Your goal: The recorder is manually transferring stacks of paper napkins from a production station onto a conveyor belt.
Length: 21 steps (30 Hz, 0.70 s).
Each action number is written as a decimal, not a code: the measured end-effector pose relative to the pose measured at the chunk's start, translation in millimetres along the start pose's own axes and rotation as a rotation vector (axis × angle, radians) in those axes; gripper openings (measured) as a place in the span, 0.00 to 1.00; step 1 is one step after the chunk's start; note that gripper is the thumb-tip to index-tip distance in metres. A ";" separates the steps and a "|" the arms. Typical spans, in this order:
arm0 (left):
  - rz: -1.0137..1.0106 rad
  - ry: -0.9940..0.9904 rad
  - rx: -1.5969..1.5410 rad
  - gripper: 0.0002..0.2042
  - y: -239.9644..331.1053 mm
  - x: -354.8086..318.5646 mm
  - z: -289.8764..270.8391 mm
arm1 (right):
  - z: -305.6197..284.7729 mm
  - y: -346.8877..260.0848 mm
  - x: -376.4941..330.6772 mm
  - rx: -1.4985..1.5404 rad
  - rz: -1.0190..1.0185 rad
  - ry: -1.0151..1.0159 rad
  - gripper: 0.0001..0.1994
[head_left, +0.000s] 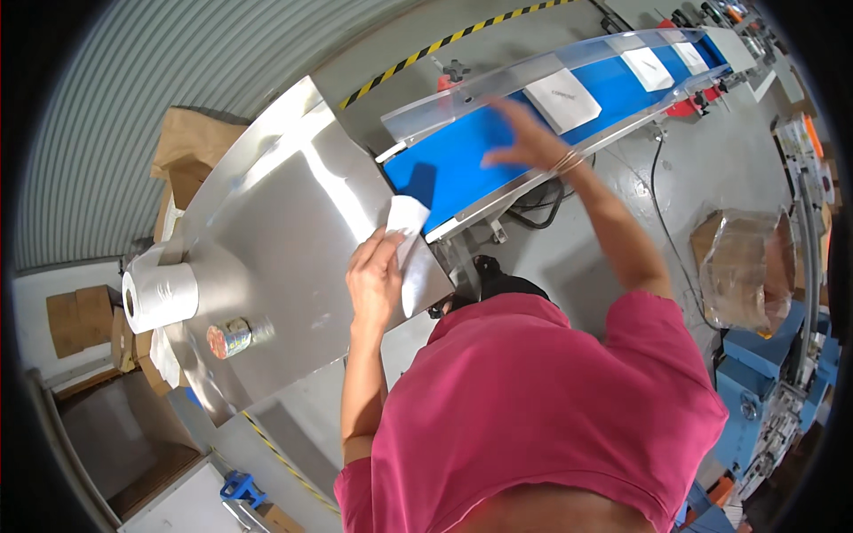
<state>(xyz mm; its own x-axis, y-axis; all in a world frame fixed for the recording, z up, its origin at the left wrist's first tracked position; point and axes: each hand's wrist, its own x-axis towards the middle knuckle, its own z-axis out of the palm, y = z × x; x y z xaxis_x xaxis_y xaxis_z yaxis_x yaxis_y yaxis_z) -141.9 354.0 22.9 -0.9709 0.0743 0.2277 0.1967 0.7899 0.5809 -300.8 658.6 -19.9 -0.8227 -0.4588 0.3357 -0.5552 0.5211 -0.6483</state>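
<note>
My left hand (375, 275) is closed on a folded white paper towel (408, 216) at the right edge of the steel table (293, 266), beside the start of the conveyor. Part of the towel hangs below my fingers. Over the blue conveyor belt (444, 169), my right hand (526, 138) is spread with thumb and fingers apart, slightly blurred, holding nothing. Just beyond it lies a flat white box (562, 99) with dark print. Two more white boxes, one nearer (648, 69) and one farther (690, 58), lie along the belt toward the far right.
A large white roll (162, 297) and a small roll of tape (229, 338) stand on the table's left part. A clear guard rail (426, 114) runs along the belt's far side. Cardboard boxes, a plastic-lined carton (746, 271) and blue machinery (755, 382) stand around.
</note>
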 end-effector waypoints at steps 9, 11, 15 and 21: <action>-0.013 -0.173 -0.495 0.09 27.7 49.8 38.4 | 29.8 -38.7 -6.4 0.744 0.198 -0.379 0.18; -0.073 -0.115 -0.493 0.10 26.0 51.4 54.2 | 28.5 -21.1 -13.6 0.652 0.238 -0.248 0.17; -0.250 -0.154 -0.439 0.18 25.4 47.5 75.6 | 11.8 42.8 -17.7 0.513 0.498 0.078 0.17; -0.213 -0.313 -0.472 0.20 19.5 36.0 92.0 | -58.4 147.5 -6.9 -0.028 0.731 0.250 0.24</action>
<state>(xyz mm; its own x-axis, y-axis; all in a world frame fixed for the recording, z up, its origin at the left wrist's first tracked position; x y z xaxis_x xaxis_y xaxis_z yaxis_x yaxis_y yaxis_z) -185.7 428.1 -29.5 -0.9757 0.1757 -0.1310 -0.0369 0.4572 0.8886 -384.1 780.6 -78.0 -0.9828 0.1831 -0.0241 0.1392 0.6486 -0.7483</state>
